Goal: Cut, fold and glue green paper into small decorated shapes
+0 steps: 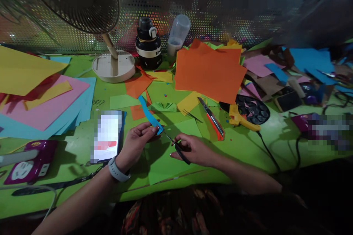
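My left hand pinches the lower end of a curved blue paper strip, which rises up and to the left from my fingers. My right hand grips small black scissors, fingers through the handles, with the blades pointing left and meeting the strip at my left fingertips. Both hands hover over a green paper sheet on the green table. A grey watch sits on my left wrist.
A phone lies left of my hands. An orange box cutter, a yellow glue gun and orange paper sheets lie beyond. A fan, a black bottle and coloured paper stacks fill the back and left.
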`<state>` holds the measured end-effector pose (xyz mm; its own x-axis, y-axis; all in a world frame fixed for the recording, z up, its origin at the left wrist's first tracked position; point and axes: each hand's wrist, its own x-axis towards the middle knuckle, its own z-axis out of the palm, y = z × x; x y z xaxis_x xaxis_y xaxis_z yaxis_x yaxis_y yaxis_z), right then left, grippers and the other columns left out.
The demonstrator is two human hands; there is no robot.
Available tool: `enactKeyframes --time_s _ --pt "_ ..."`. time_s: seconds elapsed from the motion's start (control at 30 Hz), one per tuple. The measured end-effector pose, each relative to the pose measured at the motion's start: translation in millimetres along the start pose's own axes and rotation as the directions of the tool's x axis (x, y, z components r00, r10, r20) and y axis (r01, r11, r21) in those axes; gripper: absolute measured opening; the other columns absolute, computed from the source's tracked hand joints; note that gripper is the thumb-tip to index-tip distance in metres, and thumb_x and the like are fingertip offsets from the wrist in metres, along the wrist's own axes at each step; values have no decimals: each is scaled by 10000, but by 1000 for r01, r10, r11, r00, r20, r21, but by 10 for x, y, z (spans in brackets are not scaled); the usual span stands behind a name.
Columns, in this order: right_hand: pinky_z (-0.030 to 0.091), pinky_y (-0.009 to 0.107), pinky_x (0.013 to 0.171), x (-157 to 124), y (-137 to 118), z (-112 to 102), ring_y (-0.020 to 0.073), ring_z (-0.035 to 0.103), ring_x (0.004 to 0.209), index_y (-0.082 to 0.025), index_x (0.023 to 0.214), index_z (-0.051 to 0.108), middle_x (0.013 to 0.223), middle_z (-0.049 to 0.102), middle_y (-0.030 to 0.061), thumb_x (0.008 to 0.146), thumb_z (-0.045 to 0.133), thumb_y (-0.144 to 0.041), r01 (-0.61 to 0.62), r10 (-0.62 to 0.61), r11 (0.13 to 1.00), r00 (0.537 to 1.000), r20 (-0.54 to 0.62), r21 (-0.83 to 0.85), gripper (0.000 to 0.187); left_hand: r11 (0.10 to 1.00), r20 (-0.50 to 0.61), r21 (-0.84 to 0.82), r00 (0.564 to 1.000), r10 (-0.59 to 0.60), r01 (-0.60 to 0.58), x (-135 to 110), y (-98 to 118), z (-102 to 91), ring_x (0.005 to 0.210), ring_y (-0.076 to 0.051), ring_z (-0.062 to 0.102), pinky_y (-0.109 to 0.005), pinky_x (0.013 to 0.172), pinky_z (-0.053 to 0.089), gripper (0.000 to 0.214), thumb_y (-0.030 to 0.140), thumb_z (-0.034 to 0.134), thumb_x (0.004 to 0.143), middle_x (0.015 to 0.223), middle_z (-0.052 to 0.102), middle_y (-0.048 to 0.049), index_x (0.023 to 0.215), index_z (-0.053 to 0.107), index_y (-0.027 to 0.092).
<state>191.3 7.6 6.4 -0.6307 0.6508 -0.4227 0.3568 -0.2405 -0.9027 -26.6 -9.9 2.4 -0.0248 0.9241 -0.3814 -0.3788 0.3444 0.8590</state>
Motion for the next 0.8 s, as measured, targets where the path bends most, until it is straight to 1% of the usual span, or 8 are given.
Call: enactKeyframes --time_s 0.2,0.47,0.63,0.73,0.8 --pt "254 192 474 -2 -7 4 78 337 535 -226 934 505 607 436 -81 689 746 -455 -7 7 1000 1000 3 1 413 999 -2 32 1000 7 -7 -4 6 -1 789 -161 691 -285 774 566 247 308 768 708 850 751 -35 909 720 173" --pt "245 190 461 11 32 17 75 329 516 -222 918 509 585 424 -86 679 747 -468 -9 9 1000 1000 -29 -9 417 999 -6 34 1000 13 -13 -3 14 0 789 -165 691 -287 773 564 250 321 778 694 850 750 -34 893 725 179" --pt "243 187 454 17 43 16 70 328 505 -215 920 511 571 426 -93 671 755 -472 -6 7 1000 1000 -22 18 433 999 6 33 1000 17 -18 3 15 -10 800 -159 689 -281 778 563 227 305 766 713 854 750 -29 900 722 182" --pt "240 185 451 19 29 17 68 324 501 -207 913 516 553 415 -94 661 767 -471 -18 18 999 1000 -20 31 443 999 7 46 1000 20 -20 5 15 -14 809 -162 688 -277 776 562 251 315 767 710 876 750 -36 919 723 182" --pt "251 187 452 21 25 18 68 329 502 -203 910 516 559 433 -90 652 776 -472 -25 26 998 999 -18 57 455 998 5 56 1000 19 -19 5 18 -15 808 -170 689 -284 770 564 280 326 772 701 889 750 -45 933 723 177"
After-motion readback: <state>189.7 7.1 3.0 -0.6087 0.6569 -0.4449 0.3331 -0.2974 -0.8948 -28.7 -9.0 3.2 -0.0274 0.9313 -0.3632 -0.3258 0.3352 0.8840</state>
